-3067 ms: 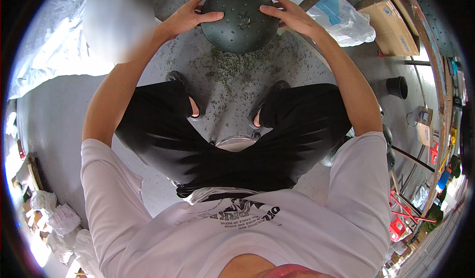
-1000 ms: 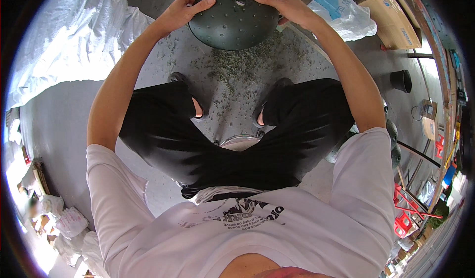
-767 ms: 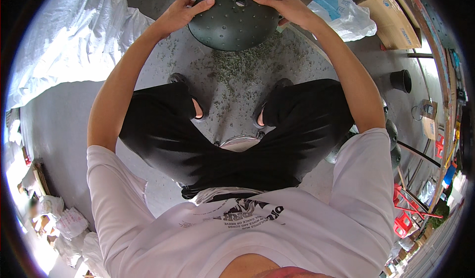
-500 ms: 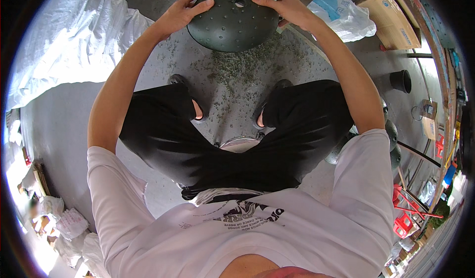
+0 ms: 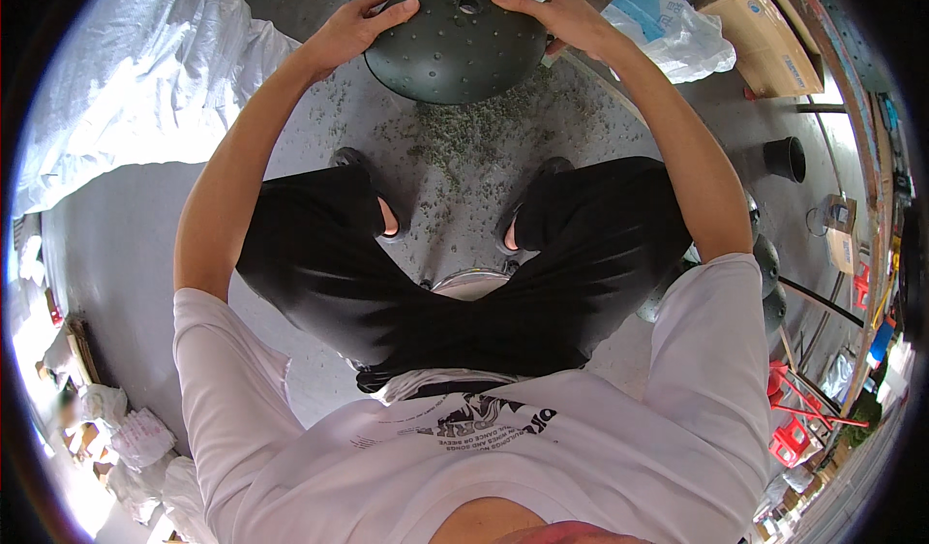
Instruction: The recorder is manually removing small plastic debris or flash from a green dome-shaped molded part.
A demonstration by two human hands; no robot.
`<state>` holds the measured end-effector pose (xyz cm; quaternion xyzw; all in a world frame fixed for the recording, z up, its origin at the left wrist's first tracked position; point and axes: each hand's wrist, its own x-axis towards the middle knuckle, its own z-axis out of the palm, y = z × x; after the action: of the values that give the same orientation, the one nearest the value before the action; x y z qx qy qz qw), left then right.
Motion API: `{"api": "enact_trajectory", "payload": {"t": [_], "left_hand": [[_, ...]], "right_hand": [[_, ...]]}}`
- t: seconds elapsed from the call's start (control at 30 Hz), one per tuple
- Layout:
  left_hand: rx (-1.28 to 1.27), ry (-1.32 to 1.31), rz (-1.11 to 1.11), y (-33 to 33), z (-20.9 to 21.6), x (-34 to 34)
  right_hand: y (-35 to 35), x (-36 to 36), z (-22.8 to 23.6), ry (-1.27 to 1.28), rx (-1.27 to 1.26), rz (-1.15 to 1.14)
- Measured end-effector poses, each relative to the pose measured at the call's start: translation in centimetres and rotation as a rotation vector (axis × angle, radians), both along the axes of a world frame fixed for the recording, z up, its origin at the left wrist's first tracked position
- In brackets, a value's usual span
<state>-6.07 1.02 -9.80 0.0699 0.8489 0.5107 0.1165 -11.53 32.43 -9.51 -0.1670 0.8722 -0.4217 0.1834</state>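
Note:
I hold a dark green, rounded dome-shaped piece (image 5: pixel 457 55) between both hands at the far middle of the head view. Small bumps dot its smooth surface, and a round hole shows near its top. My left hand (image 5: pixel 350 29) grips its left side, thumb lying on the upper surface. On the opposite side my right hand (image 5: pixel 569 19) grips it the same way, its thumb close to the hole. The fingers of both hands curl around the edge and are partly hidden. What lies behind or beneath the dome is mostly hidden.
Greenish shavings (image 5: pixel 464 142) litter the grey floor between my feet. Large white sheeting (image 5: pixel 145 79) lies at the left. Toward the right are a cardboard box (image 5: pixel 764 41), clear plastic bags (image 5: pixel 682 36), a black bucket (image 5: pixel 784 159) and more rounded green pieces (image 5: pixel 764 258). I sit on a round stool (image 5: pixel 471 283).
The dome has shifted very slightly toward me. Both hands keep their hold on it, almost unmoved.

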Motion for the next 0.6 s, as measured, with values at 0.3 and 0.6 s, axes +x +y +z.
{"api": "enact_trajectory", "payload": {"t": [0.3, 0.6], "left_hand": [[-0.066, 0.047, -0.009, -0.1, -0.1, 0.0], [0.117, -0.126, -0.068, 0.5, 2.5, 0.5]], "right_hand": [[-0.1, 0.5, 0.4, 0.015, -0.005, -0.007], [-0.6, 1.3, 3.6, -0.115, 0.030, 0.022]]}}
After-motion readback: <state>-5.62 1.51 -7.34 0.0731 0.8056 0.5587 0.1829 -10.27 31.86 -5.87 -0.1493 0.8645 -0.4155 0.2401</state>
